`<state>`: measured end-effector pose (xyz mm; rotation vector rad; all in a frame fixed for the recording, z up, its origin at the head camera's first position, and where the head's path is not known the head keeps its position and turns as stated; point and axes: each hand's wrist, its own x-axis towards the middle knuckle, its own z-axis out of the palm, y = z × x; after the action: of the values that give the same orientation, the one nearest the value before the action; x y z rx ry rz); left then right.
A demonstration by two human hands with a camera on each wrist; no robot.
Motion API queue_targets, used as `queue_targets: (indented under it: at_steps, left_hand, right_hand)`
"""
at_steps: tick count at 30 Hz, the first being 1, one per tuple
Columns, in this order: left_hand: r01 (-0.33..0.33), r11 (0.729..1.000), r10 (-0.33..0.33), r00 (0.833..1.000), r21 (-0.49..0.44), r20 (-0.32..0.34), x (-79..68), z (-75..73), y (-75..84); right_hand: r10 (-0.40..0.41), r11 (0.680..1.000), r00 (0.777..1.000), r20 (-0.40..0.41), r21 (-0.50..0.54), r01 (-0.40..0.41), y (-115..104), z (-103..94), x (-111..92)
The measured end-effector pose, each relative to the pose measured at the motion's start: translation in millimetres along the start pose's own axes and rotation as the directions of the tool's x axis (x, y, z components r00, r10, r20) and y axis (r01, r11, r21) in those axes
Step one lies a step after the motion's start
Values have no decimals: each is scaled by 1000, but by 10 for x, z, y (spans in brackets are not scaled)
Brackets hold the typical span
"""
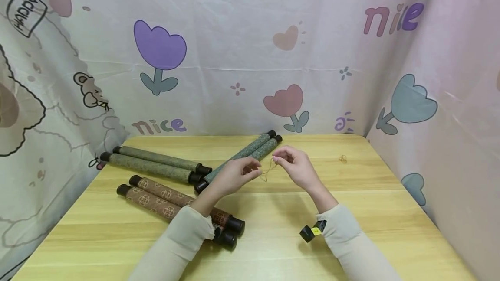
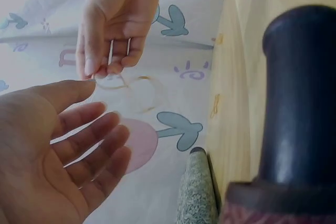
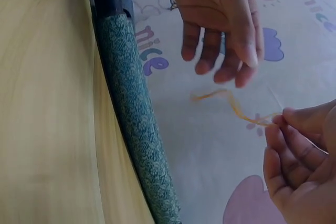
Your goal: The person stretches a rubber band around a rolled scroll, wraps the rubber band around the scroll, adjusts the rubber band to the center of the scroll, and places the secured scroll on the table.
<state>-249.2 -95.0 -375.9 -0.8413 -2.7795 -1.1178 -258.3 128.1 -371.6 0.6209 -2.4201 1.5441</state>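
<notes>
A thin yellowish rubber band (image 3: 239,113) hangs in the air above the middle of the table (image 1: 390,211), pinched between thumb and fingertips of the right hand (image 1: 297,167). The left hand (image 1: 235,176) is released, its fingers loosely bent, just left of the band. The band's long axis runs from the right fingertips leftward and toward the near side, slack and twisted; its free end blurs in the right wrist view, and its pinched end is hidden. Beyond the left hand, two teal scrolls (image 1: 251,144) point from near left to far right, partly covered by that hand. The left sleeve (image 1: 187,235) hides part of the brown scrolls (image 1: 156,203).
</notes>
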Motion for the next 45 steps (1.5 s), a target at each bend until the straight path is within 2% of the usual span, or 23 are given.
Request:
queue_targets:
  at_steps: [5, 10, 20, 22, 25, 28, 31, 34, 39, 42, 45]
  left_hand:
    - [-3, 1000, 2, 999, -14, -39, -3, 32, 61]
    - [-29, 1000, 29, 999, 0, -37, -1, 73, 71]
    - [-77, 997, 77, 996, -2, -36, -2, 122, 71]
    - [-76, 997, 76, 996, -4, -46, -2, 116, 67]
    - [-74, 997, 74, 995, 4, -67, -8, 95, 61]
    - [-77, 997, 79, 993, 16, -86, -23, 68, 60]
    - [-82, 996, 83, 992, 19, -91, -33, 50, 53]
    - [-72, 997, 75, 994, 31, -83, -37, 43, 42]
    - [-52, 998, 55, 997, 47, -61, -45, 28, 24]
    - [-49, 997, 52, 997, 52, -54, -42, 24, 11]
    - [-44, 997, 47, 998, 63, -49, -38, 18, 1]
  right_hand:
    - [-53, 999, 996, 71, -3, 54, -17, 41, -26]
    - [-93, 995, 986, 136, -16, 96, -78, 70, -63]
    - [-80, 995, 982, 171, -49, 89, -112, 48, -77]
    - [-76, 992, 980, 182, -84, 92, -102, 29, -78]
    - [-84, 972, 972, 221, -196, 129, -86, 8, -80]
    - [-103, 927, 959, 264, -324, 189, -73, -1, -77]
    - [-106, 905, 953, 284, -369, 211, -60, -16, -76]
    - [-86, 930, 958, 274, -324, 176, -44, -57, -78]
    - [-42, 987, 975, 220, -141, 74, -40, -171, -74]
    - [-30, 997, 984, 174, -65, 42, -56, -243, -64]
    - [-22, 999, 992, 126, -38, 27, -63, -305, -50]
